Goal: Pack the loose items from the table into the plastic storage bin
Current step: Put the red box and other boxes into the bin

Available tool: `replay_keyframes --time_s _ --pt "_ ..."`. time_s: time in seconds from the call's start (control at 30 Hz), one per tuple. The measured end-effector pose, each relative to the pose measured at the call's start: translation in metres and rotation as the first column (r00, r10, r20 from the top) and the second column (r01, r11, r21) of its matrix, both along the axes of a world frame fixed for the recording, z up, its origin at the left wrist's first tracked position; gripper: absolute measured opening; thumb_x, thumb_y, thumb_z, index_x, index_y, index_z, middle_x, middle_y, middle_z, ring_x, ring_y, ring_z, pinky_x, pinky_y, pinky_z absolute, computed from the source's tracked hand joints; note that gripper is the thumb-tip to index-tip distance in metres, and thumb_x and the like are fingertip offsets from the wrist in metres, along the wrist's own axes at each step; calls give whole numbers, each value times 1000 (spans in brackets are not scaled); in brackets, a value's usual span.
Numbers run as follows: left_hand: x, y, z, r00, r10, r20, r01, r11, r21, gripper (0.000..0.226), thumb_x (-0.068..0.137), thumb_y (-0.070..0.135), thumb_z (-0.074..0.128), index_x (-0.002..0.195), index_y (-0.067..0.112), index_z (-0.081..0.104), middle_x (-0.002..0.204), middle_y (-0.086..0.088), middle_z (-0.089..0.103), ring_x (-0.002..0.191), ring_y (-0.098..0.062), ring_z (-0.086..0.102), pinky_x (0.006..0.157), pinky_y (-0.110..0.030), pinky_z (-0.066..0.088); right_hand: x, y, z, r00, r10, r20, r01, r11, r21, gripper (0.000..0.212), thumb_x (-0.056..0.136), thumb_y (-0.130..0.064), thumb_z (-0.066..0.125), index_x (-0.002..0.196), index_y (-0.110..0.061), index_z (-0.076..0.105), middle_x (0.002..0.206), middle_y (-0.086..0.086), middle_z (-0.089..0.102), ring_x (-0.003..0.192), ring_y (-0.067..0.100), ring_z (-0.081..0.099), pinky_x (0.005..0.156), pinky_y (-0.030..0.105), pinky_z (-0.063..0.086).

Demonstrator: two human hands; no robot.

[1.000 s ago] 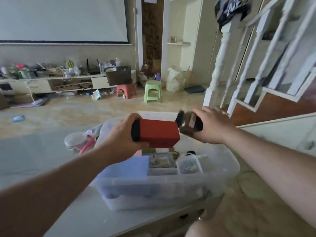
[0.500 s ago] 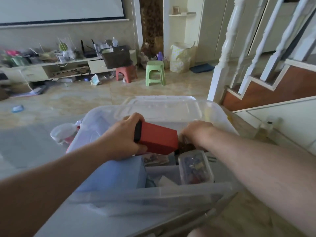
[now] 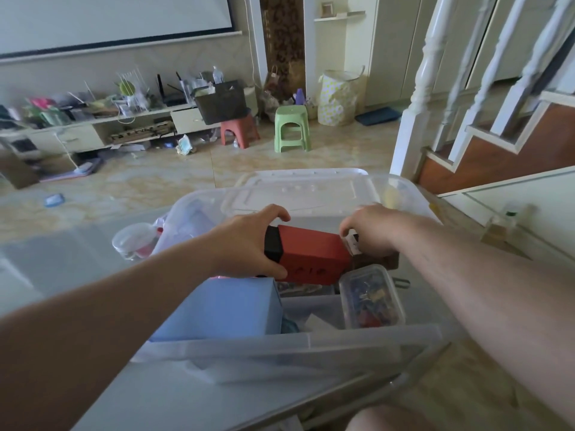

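A clear plastic storage bin [image 3: 311, 343] stands on the table in front of me. My left hand [image 3: 245, 244] grips a red box with a black end [image 3: 311, 256] and holds it low inside the bin. My right hand [image 3: 370, 231] is closed over a dark brown item [image 3: 376, 261] just right of the red box, pressed down into the bin. Inside the bin lie a light blue box [image 3: 224, 309] at the left and a small clear container of coloured clips [image 3: 370, 297] at the right.
The bin's clear lid [image 3: 305, 188] lies behind the bin. A small round clear tub [image 3: 133, 241] and a plastic bag sit on the table to the bin's left. A white stair railing [image 3: 417, 98] rises at the right. Stools and a cluttered low cabinet stand across the floor.
Both hands came down from above the bin into it, carrying the red box and the dark item. My view tilted downward and closer to the bin.
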State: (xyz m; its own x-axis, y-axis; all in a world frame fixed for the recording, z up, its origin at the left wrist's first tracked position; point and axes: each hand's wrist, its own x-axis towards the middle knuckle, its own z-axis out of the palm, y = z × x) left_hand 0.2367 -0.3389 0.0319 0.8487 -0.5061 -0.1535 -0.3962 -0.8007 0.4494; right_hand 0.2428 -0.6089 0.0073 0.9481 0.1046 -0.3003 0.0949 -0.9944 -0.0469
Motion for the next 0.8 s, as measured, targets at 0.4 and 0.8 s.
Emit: replay_keyframes --time_s 0.4,0.8 --pt "-5 6 2 956 252 -149 -274 950 -153 33 85 53 73 103 30 58 103 -5 68 89 -21 69 74 -35 61 -10 25 -4 997 73 28 -77 861 502 58 79 -84 61 124 -48 63 114 -19 64 105 6 61 88 33 48" --pt "11 8 -2 976 201 87 -199 980 -33 35 97 50 55 132 46 57 125 8 65 105 -21 65 86 -43 60 3 -7 12 904 16 427 -149 948 281 80 57 -55 90 126 -40 54 120 -9 51 109 16 52 90 39 49"
